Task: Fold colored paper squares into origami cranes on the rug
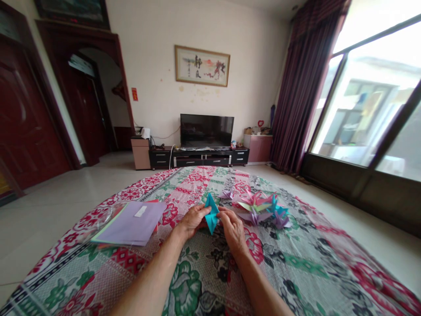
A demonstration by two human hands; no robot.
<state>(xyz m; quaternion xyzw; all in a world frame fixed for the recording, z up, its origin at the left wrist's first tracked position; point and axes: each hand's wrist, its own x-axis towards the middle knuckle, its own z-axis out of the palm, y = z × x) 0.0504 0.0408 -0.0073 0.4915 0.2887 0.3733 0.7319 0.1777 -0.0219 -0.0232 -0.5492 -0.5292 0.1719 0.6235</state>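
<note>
A piece of blue origami paper (pixel 211 216), folded into a pointed diamond-like shape, is held above the table between both hands. My left hand (pixel 194 219) pinches its left side with the thumb on top. On the other side, the fingers of my right hand (pixel 233 226) are closed on the paper's right edge. To the right lies a group of folded paper cranes: a pink one (pixel 256 198), a blue one (pixel 278 206) and purple ones (pixel 255 217) among them. One more purple folded piece (pixel 226 194) lies just beyond my right hand.
A stack of coloured paper sheets (pixel 128 226), purple on top with a small white label (pixel 140 211), lies at the left. A floral cloth (pixel 184 285) covers the round table. Beyond it stand a low black cabinet (pixel 202 156) and a television (pixel 207 131).
</note>
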